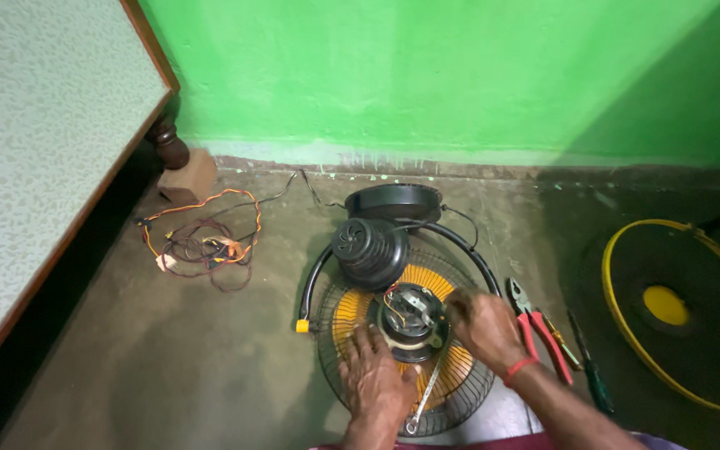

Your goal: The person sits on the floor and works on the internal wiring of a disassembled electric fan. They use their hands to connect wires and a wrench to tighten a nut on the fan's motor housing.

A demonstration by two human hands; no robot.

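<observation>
Tangled wire bundle (206,242) near the floor's (168,367) left edge. Centre floor — exposed fan motor (410,315) on a wire fan grille (460,387); left hand (374,379) flat, fingers spread; right hand (481,327) touching the motor — grip unclear. Red-handled pliers (539,329) just right.

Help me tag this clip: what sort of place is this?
Probably a room in a home, used for repair work on the floor: a bare concrete floor, a green wall, a bed, and pliers by an opened fan.
</observation>
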